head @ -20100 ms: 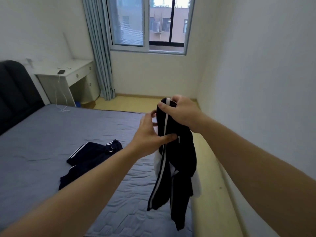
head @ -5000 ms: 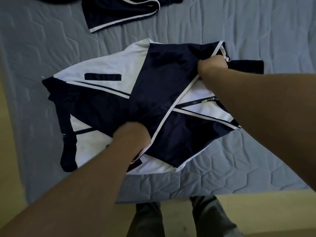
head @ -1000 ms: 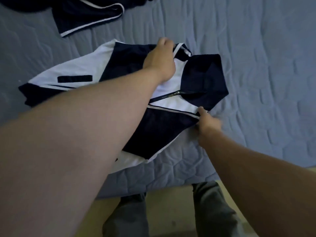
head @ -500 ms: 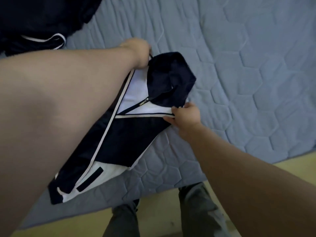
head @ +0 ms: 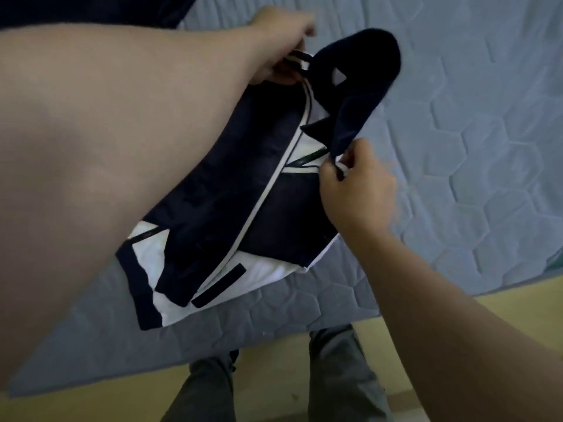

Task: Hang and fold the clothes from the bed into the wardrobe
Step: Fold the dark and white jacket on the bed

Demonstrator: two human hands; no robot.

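Note:
A navy and white zip jacket (head: 243, 208), partly folded, hangs lifted over the near edge of the grey quilted bed (head: 472, 132). My left hand (head: 280, 44) pinches its top edge by the collar at the upper middle. My right hand (head: 356, 184) grips the other shoulder edge near the zip, where the navy collar loops up between both hands. The jacket's lower hem droops toward the mattress edge. My left forearm hides much of the jacket's left side.
Another dark garment (head: 91, 7) lies on the bed at the top left. The yellowish floor (head: 426, 306) runs along the bed's near edge. My legs in grey trousers (head: 344, 376) stand close against the bed.
Both hands have raised the jacket's collar end off the mattress since half a second ago. The collar now arches up between them and the body of the jacket hangs.

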